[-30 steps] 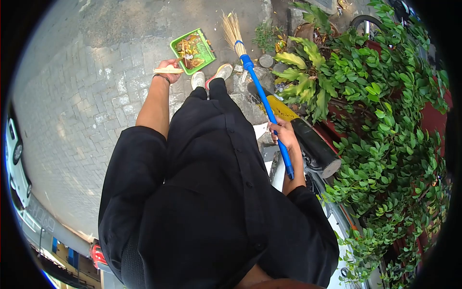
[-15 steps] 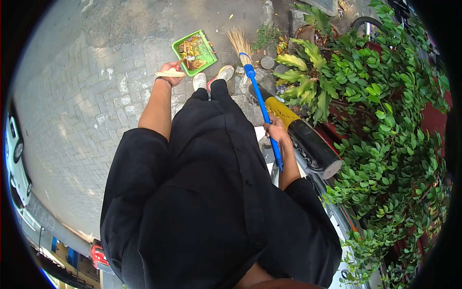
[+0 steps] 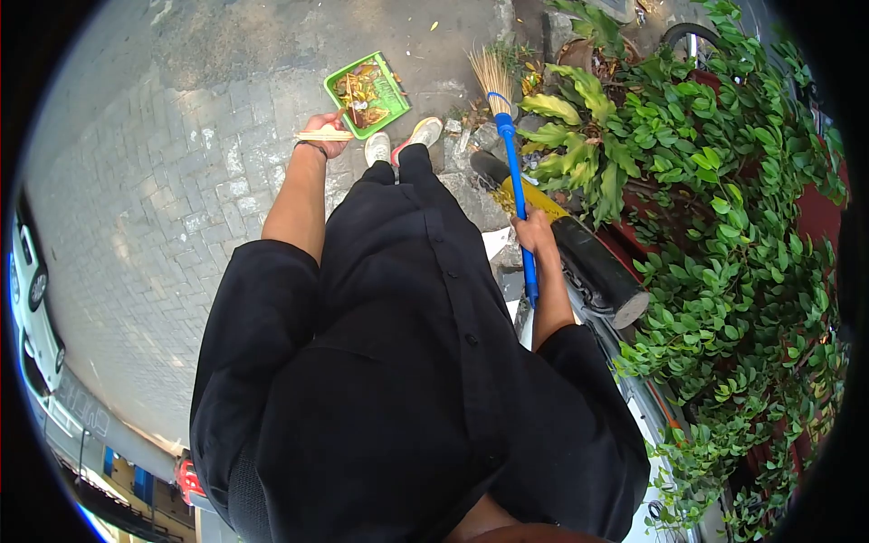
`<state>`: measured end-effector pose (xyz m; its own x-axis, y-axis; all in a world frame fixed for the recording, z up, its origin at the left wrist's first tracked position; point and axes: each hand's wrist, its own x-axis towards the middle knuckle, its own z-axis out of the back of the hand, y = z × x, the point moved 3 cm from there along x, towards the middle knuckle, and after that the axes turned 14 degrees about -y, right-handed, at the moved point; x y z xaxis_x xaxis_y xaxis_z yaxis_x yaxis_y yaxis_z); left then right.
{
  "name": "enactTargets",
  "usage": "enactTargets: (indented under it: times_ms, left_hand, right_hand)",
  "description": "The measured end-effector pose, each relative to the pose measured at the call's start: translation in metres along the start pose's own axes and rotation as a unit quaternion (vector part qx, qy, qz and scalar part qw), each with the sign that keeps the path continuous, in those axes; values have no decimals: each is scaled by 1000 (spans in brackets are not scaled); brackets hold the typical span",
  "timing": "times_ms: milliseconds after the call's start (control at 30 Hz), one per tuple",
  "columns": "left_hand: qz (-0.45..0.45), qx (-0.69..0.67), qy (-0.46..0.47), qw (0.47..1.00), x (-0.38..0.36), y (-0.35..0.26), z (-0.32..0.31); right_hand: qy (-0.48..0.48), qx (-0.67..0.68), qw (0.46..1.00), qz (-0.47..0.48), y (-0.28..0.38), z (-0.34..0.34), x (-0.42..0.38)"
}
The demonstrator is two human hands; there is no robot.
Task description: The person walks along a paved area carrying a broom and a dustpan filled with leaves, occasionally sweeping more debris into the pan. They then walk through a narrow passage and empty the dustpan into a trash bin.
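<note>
Two hands full: right hand [image 3: 536, 231] clamps the light, stiff broom [image 3: 513, 181] mid-shaft; left hand [image 3: 323, 134] clasps the dustpan [image 3: 367, 93] handle

Grey interlocking paving bricks [image 3: 163, 199] cover the ground in bright daylight, giving way at the top to a rougher concrete patch [image 3: 272, 36]. A black and yellow painted post [image 3: 579, 249] lies slanted just right of the bricks, with loose stones [image 3: 471, 145] at its upper end. Dense green shrubs [image 3: 733, 235] crowd the ground right of the post. A white car [image 3: 32, 308] stands at the far left edge, well apart from the post.
</note>
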<state>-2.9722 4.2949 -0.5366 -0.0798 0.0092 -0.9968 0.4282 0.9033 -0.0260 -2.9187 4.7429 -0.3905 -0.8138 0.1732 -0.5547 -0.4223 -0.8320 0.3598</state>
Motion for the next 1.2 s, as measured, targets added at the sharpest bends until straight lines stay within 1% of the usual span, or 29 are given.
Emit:
enactTargets:
  times_ms: [33,133,200,233,333,367,467,500,600,667,733,833,867,933,967,1000,1067,1167,1200]
  left_hand:
    - [7,1,1,1000,-5,2,-2]
    - [8,19,3,1000,-17,6,-5]
    - [-1,33,-5,999,-23,4,-8]
    - [-3,42,-10,999,-25,4,-8]
    - [-5,47,-28,999,-22,1,-11]
    - [-2,47,-24,999,-22,-2,-11]
    - [3,54,-34,998,-9,-14,-7]
    - [-6,64,-37,997,-8,-15,-6]
    - [17,51,-38,998,-8,-15,-5]
    - [7,62,-40,997,-8,-15,-4]
    - [-1,73,-39,997,-9,-19,-6]
    - [-6,84,-46,995,-12,-19,-3]
    - [-7,85,-48,995,-13,-20,-5]
    - [-11,94,-47,994,-16,-21,-8]
    - [-18,99,-45,994,-18,-22,-8]
    - [-23,104,-44,993,-20,-23,-7]
    - [-24,86,-59,994,-14,-25,-2]
    - [-21,68,-55,996,-6,-27,2]
    - [-19,66,-52,996,-8,-27,4]
  right_hand:
    - [31,-18,999,-12,0,-8,2]
    - [95,21,995,-26,8,-30,-17]
    - [103,99,989,-32,20,-34,-33]
    - [118,141,981,-61,30,-31,-41]
    - [169,285,933,-142,39,-7,-55]
    - [175,320,918,-156,39,1,-59]
    - [155,326,921,-149,45,21,-68]
    - [138,293,935,-144,51,29,-68]
    - [73,216,966,-125,35,23,-49]
    - [22,118,989,-82,29,14,-28]
    - [-19,28,999,-38,15,-4,1]
    - [35,82,992,-90,11,-29,14]
    - [47,98,990,-93,11,-35,11]
    - [73,130,984,-101,34,-37,-16]
    - [102,179,973,-100,34,-44,-23]
    - [119,196,970,-85,45,-42,-34]
    - [177,269,938,-126,67,-35,-59]
    - [215,334,901,-174,75,-14,-80]
    - [221,339,898,-171,76,-8,-86]
